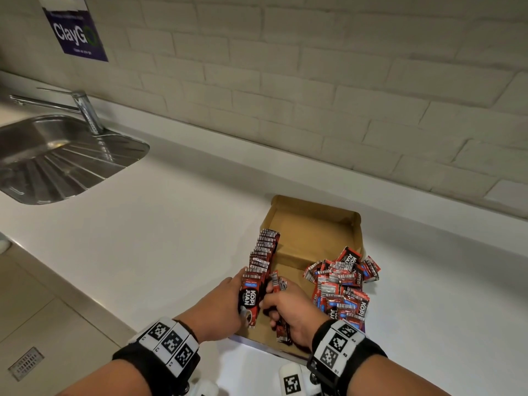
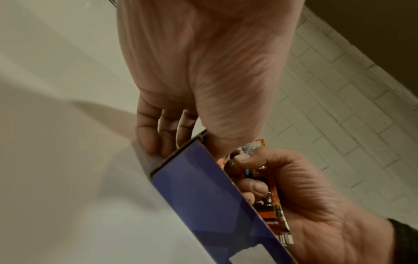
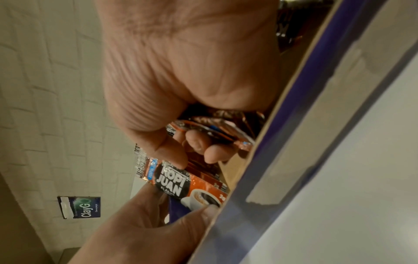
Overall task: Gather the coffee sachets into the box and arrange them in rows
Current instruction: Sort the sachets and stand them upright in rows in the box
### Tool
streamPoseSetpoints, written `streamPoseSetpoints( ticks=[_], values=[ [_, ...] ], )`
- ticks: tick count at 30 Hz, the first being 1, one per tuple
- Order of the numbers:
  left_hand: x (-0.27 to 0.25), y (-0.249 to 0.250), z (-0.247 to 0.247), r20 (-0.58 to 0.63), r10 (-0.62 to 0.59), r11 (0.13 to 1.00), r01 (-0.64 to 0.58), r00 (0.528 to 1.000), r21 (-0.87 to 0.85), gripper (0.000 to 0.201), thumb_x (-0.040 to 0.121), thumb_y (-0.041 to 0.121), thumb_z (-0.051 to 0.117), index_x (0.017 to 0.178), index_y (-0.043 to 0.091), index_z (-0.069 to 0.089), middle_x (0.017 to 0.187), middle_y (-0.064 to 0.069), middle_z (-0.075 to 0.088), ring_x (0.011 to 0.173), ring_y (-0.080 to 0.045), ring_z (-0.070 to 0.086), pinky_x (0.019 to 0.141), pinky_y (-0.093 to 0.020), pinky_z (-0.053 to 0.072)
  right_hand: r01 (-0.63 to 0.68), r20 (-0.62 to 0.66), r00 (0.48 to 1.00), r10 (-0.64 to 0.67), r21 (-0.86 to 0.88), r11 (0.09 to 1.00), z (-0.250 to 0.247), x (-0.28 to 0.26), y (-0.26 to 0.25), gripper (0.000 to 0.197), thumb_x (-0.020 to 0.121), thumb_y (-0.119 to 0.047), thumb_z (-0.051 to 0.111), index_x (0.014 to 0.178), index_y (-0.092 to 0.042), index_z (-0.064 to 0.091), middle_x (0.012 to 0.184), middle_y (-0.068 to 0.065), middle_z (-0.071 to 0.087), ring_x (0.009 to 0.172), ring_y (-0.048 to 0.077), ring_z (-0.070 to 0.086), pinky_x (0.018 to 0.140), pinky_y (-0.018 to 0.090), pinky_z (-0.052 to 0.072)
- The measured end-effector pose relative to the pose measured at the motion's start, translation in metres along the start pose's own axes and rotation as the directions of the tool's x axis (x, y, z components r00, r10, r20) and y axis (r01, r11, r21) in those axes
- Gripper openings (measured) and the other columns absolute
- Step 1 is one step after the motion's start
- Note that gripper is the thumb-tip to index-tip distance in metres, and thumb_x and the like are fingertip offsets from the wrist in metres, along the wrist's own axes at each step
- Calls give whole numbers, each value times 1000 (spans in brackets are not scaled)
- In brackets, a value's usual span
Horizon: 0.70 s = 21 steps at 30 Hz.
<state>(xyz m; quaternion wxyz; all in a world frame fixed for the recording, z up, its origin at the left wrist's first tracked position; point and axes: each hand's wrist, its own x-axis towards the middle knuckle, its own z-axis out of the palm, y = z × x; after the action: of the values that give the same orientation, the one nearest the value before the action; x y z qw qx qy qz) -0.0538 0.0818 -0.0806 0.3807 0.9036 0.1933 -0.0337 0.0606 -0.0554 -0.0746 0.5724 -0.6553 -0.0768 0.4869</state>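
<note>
An open cardboard box (image 1: 314, 232) with a blue outer wall (image 2: 214, 205) lies on the white counter. A row of red Kopi Juan sachets (image 1: 264, 252) stands on edge along its left wall. My left hand (image 1: 241, 292) pinches the row's near end, thumb (image 3: 203, 212) on the front sachet (image 3: 187, 185) and fingers (image 2: 147, 135) outside the wall. Right beside it, my right hand (image 1: 274, 307) grips a small bundle of sachets (image 1: 281, 330), fingers (image 3: 199, 141) curled round them inside the box. A loose pile of sachets (image 1: 343, 281) fills the box's right side and spills over its edge.
A steel sink (image 1: 71, 167) with a tap (image 1: 83, 110) is set into the counter (image 1: 171, 224) at the far left. A white brick wall with a blue poster (image 1: 74, 30) runs behind. The counter's front edge drops to a tiled floor at lower left.
</note>
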Motion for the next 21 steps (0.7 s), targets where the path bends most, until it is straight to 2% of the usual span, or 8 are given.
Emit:
streamPoseSetpoints(
  ticks=[3, 5, 7, 9, 12, 14, 18, 21],
  values=[
    [1, -3, 2, -14, 12, 1000, -11, 1000, 11, 53, 75, 32, 53, 126, 41, 42, 103, 7, 63, 92, -12, 61, 82, -35, 55, -5, 5, 1000, 5, 3, 1000, 0, 0, 1, 34, 82, 17, 53, 88, -16, 45, 50, 0, 51, 41, 15, 34, 43, 25, 33],
    [1, -1, 3, -49, 5, 999, -3, 999, 47, 52, 79, 25, 52, 128, 36, 43, 107, 6, 63, 94, -12, 60, 84, -33, 53, -7, 8, 1000, 7, -4, 1000, 0, 0, 1, 33, 82, 16, 54, 89, -16, 46, 50, 0, 50, 41, 15, 34, 44, 26, 33],
    [2, 1, 5, -89, -5, 997, 12, 996, 82, 48, 83, 18, 53, 129, 30, 45, 111, 3, 63, 92, -12, 59, 81, -26, 48, -8, 7, 1000, 8, -17, 1000, 1, 0, 2, 33, 82, 15, 55, 89, -16, 46, 51, 0, 51, 42, 14, 34, 45, 27, 33],
    [2, 5, 5, -103, -7, 995, 17, 995, 100, 42, 85, 16, 54, 124, 29, 47, 110, 3, 64, 88, -10, 56, 76, -22, 43, -9, 8, 1000, 9, -30, 999, 1, 0, 2, 34, 82, 15, 56, 89, -16, 46, 52, 1, 51, 42, 14, 34, 46, 27, 33],
    [3, 7, 5, -94, -17, 996, 25, 995, 84, 33, 83, 22, 51, 114, 35, 46, 104, 5, 64, 87, -12, 61, 75, -26, 50, -6, 26, 1000, 8, -58, 998, 3, 0, 1, 35, 81, 16, 58, 89, -16, 46, 56, 3, 51, 42, 14, 34, 45, 26, 33],
    [4, 5, 7, -64, -38, 994, 44, 997, 99, 40, 82, 23, 49, 120, 33, 44, 105, 3, 62, 89, -14, 62, 80, -34, 55, 0, 37, 999, 3, -85, 996, 3, 0, 0, 34, 80, 14, 60, 90, -16, 47, 59, 4, 52, 42, 14, 36, 44, 26, 35],
    [7, 3, 8, -17, -67, 990, 69, 998, 125, 58, 83, 24, 47, 138, 28, 32, 107, -1, 59, 88, -17, 64, 81, -41, 56, 11, 52, 999, -4, -135, 991, 3, 0, -4, 33, 80, 12, 63, 100, -12, 53, 67, 7, 55, 43, 13, 39, 44, 27, 38],
    [6, 8, 5, 18, -81, 990, 79, 997, 120, 63, 79, 26, 44, 139, 30, 29, 105, -2, 60, 87, -18, 65, 82, -42, 57, 11, 44, 999, -5, -152, 988, 1, 0, -3, 31, 81, 12, 64, 107, -1, 54, 73, 10, 56, 43, 12, 40, 43, 27, 40]
  ],
)
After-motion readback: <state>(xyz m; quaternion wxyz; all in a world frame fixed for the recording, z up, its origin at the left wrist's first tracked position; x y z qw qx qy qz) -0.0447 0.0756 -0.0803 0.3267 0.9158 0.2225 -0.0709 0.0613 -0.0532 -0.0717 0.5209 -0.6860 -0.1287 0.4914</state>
